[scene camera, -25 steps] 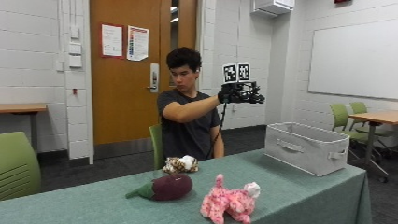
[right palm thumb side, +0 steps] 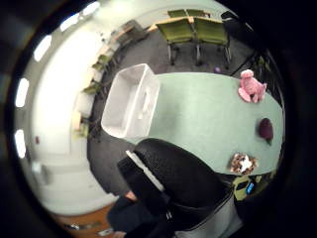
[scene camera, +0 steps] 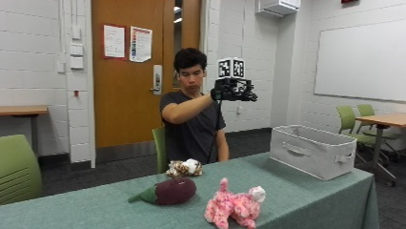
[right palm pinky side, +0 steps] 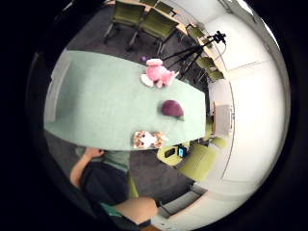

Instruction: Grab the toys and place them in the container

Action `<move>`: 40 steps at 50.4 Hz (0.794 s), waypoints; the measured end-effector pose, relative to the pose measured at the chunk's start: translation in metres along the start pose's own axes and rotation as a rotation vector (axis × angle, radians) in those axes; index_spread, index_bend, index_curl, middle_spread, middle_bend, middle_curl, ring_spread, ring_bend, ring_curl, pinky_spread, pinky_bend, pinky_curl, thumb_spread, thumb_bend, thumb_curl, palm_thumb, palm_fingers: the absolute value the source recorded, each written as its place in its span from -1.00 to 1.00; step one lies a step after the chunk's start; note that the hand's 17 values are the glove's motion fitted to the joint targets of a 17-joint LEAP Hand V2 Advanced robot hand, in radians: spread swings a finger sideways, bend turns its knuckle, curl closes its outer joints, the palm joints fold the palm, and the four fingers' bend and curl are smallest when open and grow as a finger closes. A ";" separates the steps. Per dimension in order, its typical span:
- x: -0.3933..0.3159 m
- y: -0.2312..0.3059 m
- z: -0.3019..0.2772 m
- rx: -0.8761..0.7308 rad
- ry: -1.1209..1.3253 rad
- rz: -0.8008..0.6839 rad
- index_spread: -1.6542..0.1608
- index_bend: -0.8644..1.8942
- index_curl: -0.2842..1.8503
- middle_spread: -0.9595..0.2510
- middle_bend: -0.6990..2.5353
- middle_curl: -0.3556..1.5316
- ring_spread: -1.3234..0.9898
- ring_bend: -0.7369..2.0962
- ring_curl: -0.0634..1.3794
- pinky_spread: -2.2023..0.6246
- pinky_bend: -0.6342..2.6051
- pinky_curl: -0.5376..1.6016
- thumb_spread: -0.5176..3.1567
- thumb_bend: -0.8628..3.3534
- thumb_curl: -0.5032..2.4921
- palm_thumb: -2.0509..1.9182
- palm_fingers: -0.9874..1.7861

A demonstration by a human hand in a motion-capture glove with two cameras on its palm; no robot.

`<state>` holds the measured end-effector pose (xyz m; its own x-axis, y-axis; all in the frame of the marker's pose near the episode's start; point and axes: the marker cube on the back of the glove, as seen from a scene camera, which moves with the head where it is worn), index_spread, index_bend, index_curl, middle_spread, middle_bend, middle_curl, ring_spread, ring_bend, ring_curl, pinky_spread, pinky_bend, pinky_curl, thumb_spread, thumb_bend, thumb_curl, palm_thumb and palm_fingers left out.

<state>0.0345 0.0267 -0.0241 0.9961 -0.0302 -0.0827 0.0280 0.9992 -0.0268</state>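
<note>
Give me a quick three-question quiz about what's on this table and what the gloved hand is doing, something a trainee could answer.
1. True or false: the gloved right hand is raised above the table and holds no toy.
2. How many toys lie on the table? A) two B) three C) four
3. Fill in: the pink plush dog, the plush eggplant and the brown-and-white plush toy must go into the grey ______.

Key: 1 true; the hand is held high and touches nothing. 2 B. 3 container, which stands at the table's end, apart from the toys, with none of them visible in it.
</note>
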 end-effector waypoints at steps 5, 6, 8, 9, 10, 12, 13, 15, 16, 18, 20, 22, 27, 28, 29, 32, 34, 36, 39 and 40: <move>0.048 0.017 0.000 -0.018 0.030 0.036 0.57 -0.24 -0.50 0.44 -0.38 -0.38 -0.05 -0.34 -0.74 0.54 -0.37 -0.28 -0.14 -0.64 -0.62 -0.04 -0.18; 0.056 0.021 0.001 -0.021 0.032 0.045 0.57 -0.24 -0.49 0.44 -0.38 -0.38 -0.05 -0.34 -0.73 0.53 -0.37 -0.28 -0.14 -0.64 -0.62 -0.04 -0.18; 0.070 0.030 0.006 -0.022 0.034 0.062 0.57 -0.23 -0.49 0.44 -0.38 -0.37 -0.05 -0.34 -0.73 0.53 -0.37 -0.27 -0.15 -0.64 -0.62 -0.04 -0.18; 0.077 0.034 0.009 -0.022 0.033 0.070 0.56 -0.23 -0.48 0.43 -0.38 -0.37 -0.05 -0.34 -0.72 0.53 -0.37 -0.27 -0.15 -0.64 -0.62 -0.05 -0.18; 0.084 0.038 0.013 -0.023 0.030 0.077 0.56 -0.23 -0.47 0.43 -0.38 -0.36 -0.05 -0.34 -0.72 0.53 -0.37 -0.27 -0.16 -0.64 -0.62 -0.05 -0.18; 0.097 0.046 0.024 -0.029 0.021 0.090 0.56 -0.23 -0.46 0.43 -0.39 -0.36 -0.05 -0.34 -0.71 0.54 -0.37 -0.26 -0.16 -0.64 -0.62 -0.05 -0.19; 0.103 0.050 0.030 -0.032 0.016 0.096 0.56 -0.22 -0.46 0.43 -0.38 -0.35 -0.05 -0.35 -0.71 0.53 -0.37 -0.26 -0.17 -0.64 -0.61 -0.05 -0.19; 0.115 0.057 0.044 -0.039 0.008 0.105 0.55 -0.22 -0.45 0.43 -0.39 -0.35 -0.05 -0.35 -0.71 0.53 -0.37 -0.26 -0.17 -0.64 -0.61 -0.05 -0.19; 0.120 0.061 0.051 -0.043 0.004 0.108 0.56 -0.22 -0.44 0.43 -0.39 -0.34 -0.05 -0.35 -0.71 0.53 -0.37 -0.26 -0.18 -0.64 -0.61 -0.05 -0.19; 0.129 0.066 0.065 -0.055 -0.001 0.114 0.55 -0.22 -0.43 0.43 -0.39 -0.34 -0.05 -0.35 -0.71 0.53 -0.37 -0.25 -0.18 -0.65 -0.61 -0.05 -0.19; 0.136 0.072 0.080 -0.077 -0.006 0.121 0.55 -0.21 -0.43 0.43 -0.39 -0.33 -0.05 -0.35 -0.70 0.54 -0.37 -0.25 -0.19 -0.65 -0.61 -0.05 -0.19; 0.143 0.080 0.100 -0.107 -0.009 0.129 0.55 -0.21 -0.42 0.44 -0.40 -0.33 -0.05 -0.35 -0.70 0.54 -0.37 -0.24 -0.20 -0.65 -0.61 -0.06 -0.20; 0.159 0.097 0.147 -0.169 -0.018 0.135 0.54 -0.20 -0.39 0.44 -0.41 -0.32 -0.05 -0.36 -0.69 0.54 -0.37 -0.23 -0.22 -0.65 -0.61 -0.06 -0.21; 0.160 0.100 0.154 -0.179 -0.024 0.137 0.54 -0.20 -0.39 0.44 -0.41 -0.32 -0.05 -0.36 -0.69 0.54 -0.37 -0.23 -0.22 -0.65 -0.61 -0.06 -0.22; 0.162 0.103 0.162 -0.188 -0.029 0.138 0.54 -0.19 -0.39 0.44 -0.41 -0.31 -0.05 -0.36 -0.69 0.54 -0.37 -0.23 -0.23 -0.65 -0.61 -0.07 -0.22; 0.166 0.114 0.188 -0.215 -0.038 0.145 0.54 -0.18 -0.37 0.45 -0.42 -0.31 -0.05 -0.37 -0.70 0.54 -0.37 -0.22 -0.24 -0.65 -0.60 -0.07 -0.24; 0.169 0.121 0.207 -0.241 -0.039 0.148 0.53 -0.17 -0.36 0.45 -0.43 -0.30 -0.04 -0.37 -0.70 0.54 -0.37 -0.22 -0.25 -0.66 -0.60 -0.07 -0.25; 0.173 0.126 0.225 -0.267 -0.036 0.149 0.53 -0.14 -0.35 0.45 -0.44 -0.30 -0.03 -0.40 -0.71 0.54 -0.36 -0.21 -0.26 -0.65 -0.60 -0.07 -0.28; 0.178 0.131 0.244 -0.294 -0.031 0.152 0.53 -0.12 -0.33 0.45 -0.44 -0.29 -0.02 -0.41 -0.73 0.54 -0.36 -0.21 -0.28 -0.66 -0.59 -0.07 -0.31; 0.179 0.132 0.248 -0.301 -0.031 0.155 0.53 -0.12 -0.33 0.46 -0.44 -0.29 -0.01 -0.40 -0.73 0.55 -0.36 -0.21 -0.28 -0.66 -0.59 -0.07 -0.32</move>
<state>0.2376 0.1590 0.2049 0.9889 0.1265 -0.0785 -0.1448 0.9397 -0.3098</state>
